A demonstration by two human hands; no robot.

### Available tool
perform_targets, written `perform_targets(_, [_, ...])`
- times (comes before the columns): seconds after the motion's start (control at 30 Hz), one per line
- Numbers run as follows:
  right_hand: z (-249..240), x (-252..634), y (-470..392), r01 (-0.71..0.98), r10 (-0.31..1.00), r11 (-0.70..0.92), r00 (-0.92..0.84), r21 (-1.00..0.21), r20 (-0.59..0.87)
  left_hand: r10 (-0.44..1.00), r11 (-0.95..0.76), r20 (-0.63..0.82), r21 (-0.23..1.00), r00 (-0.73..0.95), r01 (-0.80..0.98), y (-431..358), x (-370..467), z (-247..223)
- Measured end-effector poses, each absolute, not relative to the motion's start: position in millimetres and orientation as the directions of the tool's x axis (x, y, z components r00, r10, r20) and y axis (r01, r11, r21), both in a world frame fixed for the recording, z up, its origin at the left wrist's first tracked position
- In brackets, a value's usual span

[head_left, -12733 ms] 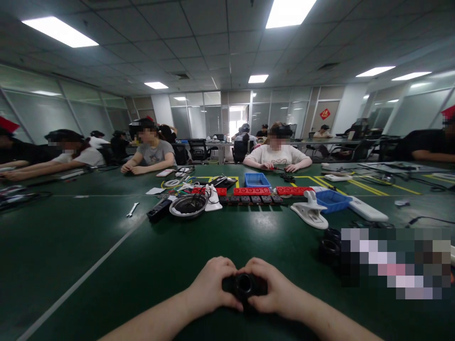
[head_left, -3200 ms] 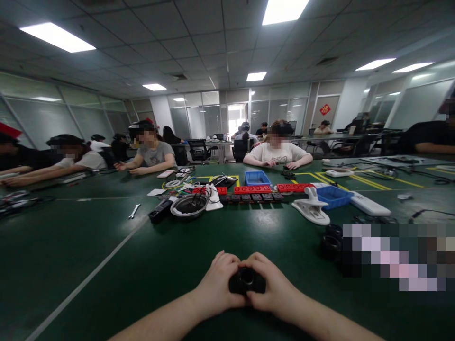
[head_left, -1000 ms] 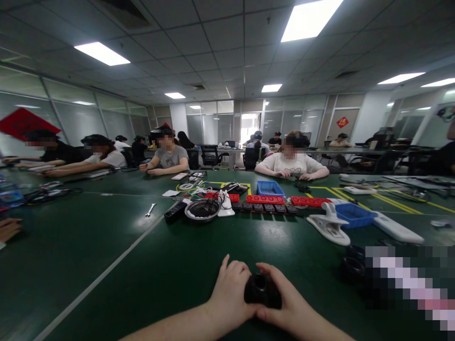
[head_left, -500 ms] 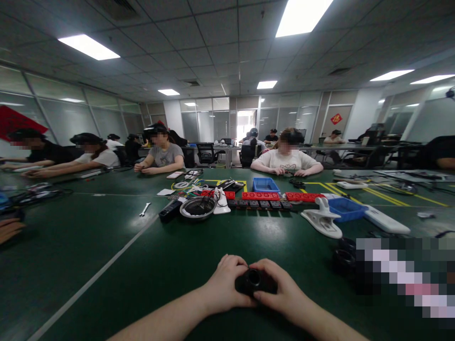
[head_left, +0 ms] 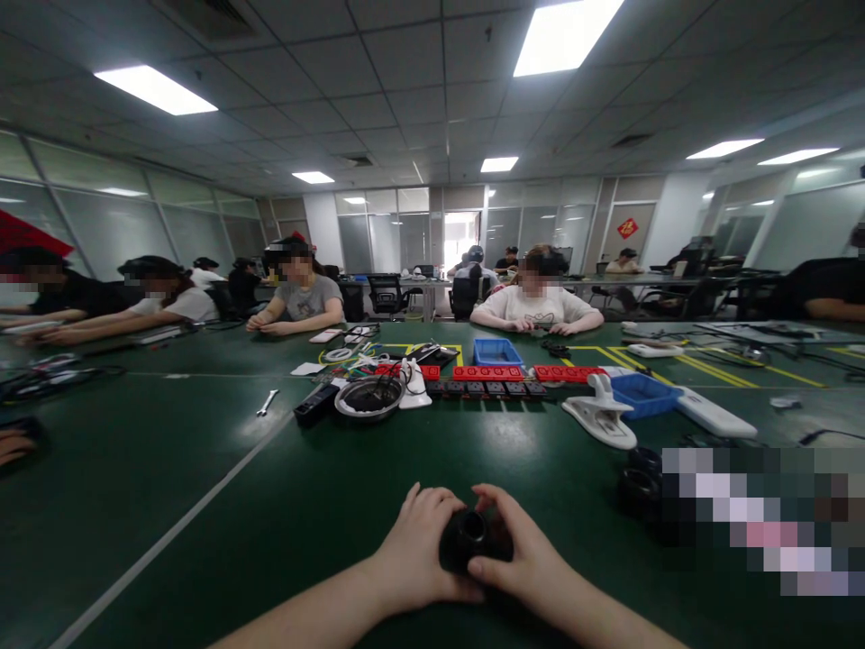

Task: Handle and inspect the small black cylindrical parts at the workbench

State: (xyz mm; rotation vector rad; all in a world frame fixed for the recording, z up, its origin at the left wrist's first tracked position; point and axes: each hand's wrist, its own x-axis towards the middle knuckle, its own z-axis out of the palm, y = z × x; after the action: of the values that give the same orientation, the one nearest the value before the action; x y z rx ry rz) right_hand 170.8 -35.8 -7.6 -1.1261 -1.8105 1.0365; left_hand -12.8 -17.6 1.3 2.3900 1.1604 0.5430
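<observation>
Left hand (head_left: 419, 545): grasping the left flank of the black part (head_left: 458, 548).
Black part: between both hands, neither nearer; open end (head_left: 475, 526) up, long axis unclear from where I stand.
Right hand (head_left: 532, 552): gripping its right flank.

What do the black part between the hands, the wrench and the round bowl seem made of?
Black part: possibly plastic or coated metal; dark, smooth, faint sheen. Wrench: likely bare metal, by its bright silvery shine. Round bowl: probably metal, by its glossy grey rim.
</observation>
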Motion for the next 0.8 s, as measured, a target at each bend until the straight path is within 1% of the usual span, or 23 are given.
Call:
perform_targets(0.13, [-9.5, 161.0, -36.9, 0.45, 0.965, 0.247, -0.198, -0.858, 0.173, 0.858, -0.509, 0.21, 0.471, 0.469, 0.72, -25.8, -5.0, 1.1])
perform_targets(0.23, [-10.0, 158.2, -35.9, 0.5, 0.962, 0.267, -0.191, -0.824, 0.195, 0.863, -0.499, 0.207, 0.48, 0.46, 0.721, -27.4, -1.7, 4.3])
perform_targets(0.4, [-5.1, 164.3, -33.6, 0.453, 0.923, 0.362, -0.295, -0.815, 0.246, 0.835, -0.536, 0.202, 0.506, 0.511, 0.676, -22.0, -4.5, 6.3])
perform_targets(0.53, [0.7, 172.8, -28.3, 0.359, 0.856, 0.458, -0.425, -0.814, 0.295, 0.787, -0.593, 0.188, 0.496, 0.588, 0.635, -12.9, -9.3, 5.9])
perform_targets(0.67, [3.0, 179.1, -26.1, 0.309, 0.822, 0.45, -0.51, -0.838, 0.253, 0.756, -0.612, 0.14, 0.498, 0.639, 0.615, -9.7, -12.2, 7.5])
perform_targets(0.73, [1.6, 179.4, -28.5, 0.313, 0.832, 0.43, -0.501, -0.847, 0.237, 0.758, -0.608, 0.136, 0.502, 0.638, 0.615, -12.5, -11.8, 7.6])
perform_targets(0.8, [-1.8, 177.2, -32.0, 0.33, 0.87, 0.379, -0.445, -0.864, 0.212, 0.787, -0.586, 0.165, 0.502, 0.594, 0.636, -17.2, -10.0, 6.5])
